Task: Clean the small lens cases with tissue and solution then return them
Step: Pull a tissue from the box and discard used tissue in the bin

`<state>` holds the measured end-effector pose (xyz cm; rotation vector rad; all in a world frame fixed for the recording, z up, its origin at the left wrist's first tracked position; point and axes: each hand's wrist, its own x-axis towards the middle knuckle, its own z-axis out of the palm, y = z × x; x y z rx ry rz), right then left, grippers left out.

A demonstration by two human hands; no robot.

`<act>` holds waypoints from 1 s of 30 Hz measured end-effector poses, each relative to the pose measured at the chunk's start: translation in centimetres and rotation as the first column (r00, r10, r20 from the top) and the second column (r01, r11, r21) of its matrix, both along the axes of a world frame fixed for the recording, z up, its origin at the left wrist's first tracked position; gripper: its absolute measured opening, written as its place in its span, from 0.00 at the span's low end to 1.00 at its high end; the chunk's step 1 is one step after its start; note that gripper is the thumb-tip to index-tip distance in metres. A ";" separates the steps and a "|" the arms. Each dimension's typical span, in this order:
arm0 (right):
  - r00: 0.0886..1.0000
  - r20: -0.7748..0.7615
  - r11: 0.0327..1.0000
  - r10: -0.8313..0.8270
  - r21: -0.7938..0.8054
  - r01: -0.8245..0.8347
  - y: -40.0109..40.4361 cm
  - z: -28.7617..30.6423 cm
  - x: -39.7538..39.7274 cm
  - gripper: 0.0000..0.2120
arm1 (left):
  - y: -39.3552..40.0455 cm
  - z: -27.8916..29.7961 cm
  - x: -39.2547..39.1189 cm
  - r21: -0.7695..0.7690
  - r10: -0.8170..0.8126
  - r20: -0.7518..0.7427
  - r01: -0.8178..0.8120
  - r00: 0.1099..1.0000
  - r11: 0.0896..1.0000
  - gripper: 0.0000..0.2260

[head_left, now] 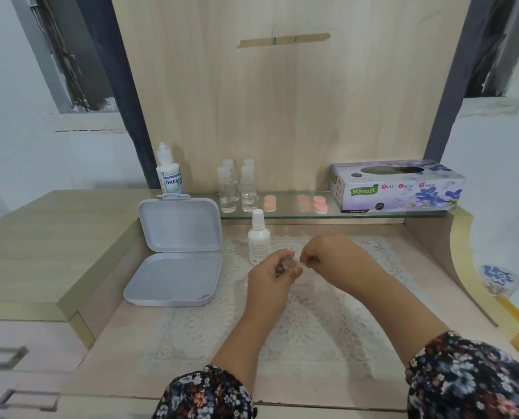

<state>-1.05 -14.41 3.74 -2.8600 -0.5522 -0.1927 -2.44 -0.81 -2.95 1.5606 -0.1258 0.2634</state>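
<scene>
While both hands (285, 267) pinch it, lens case (291, 263) orientation unclear

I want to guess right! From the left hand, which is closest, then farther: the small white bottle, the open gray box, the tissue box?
1. Small white bottle, just behind the left hand.
2. Open gray box, off to its left.
3. Tissue box, far back right on the glass shelf.

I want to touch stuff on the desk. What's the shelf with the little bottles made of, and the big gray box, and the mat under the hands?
The shelf looks like clear glass: greenish edge, see-through. The gray box looks like smooth, matte plastic with rounded molded corners. The mat seems to be white lace, though it could be lace-patterned plastic.
</scene>
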 end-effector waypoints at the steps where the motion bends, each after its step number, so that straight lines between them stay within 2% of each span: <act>1: 1.000 0.010 1.000 0.008 0.008 -0.008 -0.1 0.0 0.0 0.11 | 0.0 0.1 0.0 -0.004 -0.001 0.001 0.001 1.000 1.000 0.16; 2: 1.000 0.024 0.998 -0.007 0.060 0.006 -0.1 -0.1 -0.2 0.11 | -0.1 0.1 -0.1 -0.016 0.001 0.001 -0.001 1.000 1.000 0.16; 4: 0.994 0.014 0.959 -0.108 0.266 0.100 0.2 -0.6 -0.7 0.09 | -0.1 0.2 -0.3 -0.031 0.011 0.009 -0.011 1.000 0.999 0.16; 8: 0.949 -0.142 0.709 -0.283 0.635 0.307 0.6 -2.3 -1.4 0.04 | -0.1 0.3 -0.4 0.012 0.069 0.049 -0.069 0.996 0.998 0.16; 11: 0.927 -0.197 0.536 -0.321 0.769 0.349 0.9 -3.4 -2.1 0.04 | -0.1 0.3 -0.4 0.007 0.093 0.050 -0.094 0.994 0.996 0.16; 13: 0.923 -0.170 0.469 -0.344 0.821 0.326 1.2 -3.8 -2.5 0.04 | -0.1 0.2 -0.2 0.008 0.109 0.045 -0.109 0.993 0.994 0.16; 18: 0.928 -0.193 0.550 -0.320 0.760 0.347 2.0 -3.6 -2.3 0.13 | 0.0 0.0 -0.1 0.016 0.099 0.027 -0.099 0.995 0.995 0.19; 25: 0.891 -0.268 0.550 -0.367 0.710 0.440 2.0 -3.8 -1.0 0.10 | -0.2 -0.3 -0.2 0.006 0.052 0.015 -0.053 0.999 0.999 0.14; 28: 0.917 -0.212 0.599 -0.339 0.703 0.384 2.2 -3.9 -1.1 0.07 | -0.1 -0.1 -0.2 -0.030 0.063 0.014 -0.063 0.998 0.998 0.12; 30: 0.949 -0.088 0.670 -0.304 0.688 0.279 2.0 -4.2 -1.4 0.06 | -0.1 0.1 -0.2 -0.094 0.058 -0.006 -0.059 0.998 0.994 0.13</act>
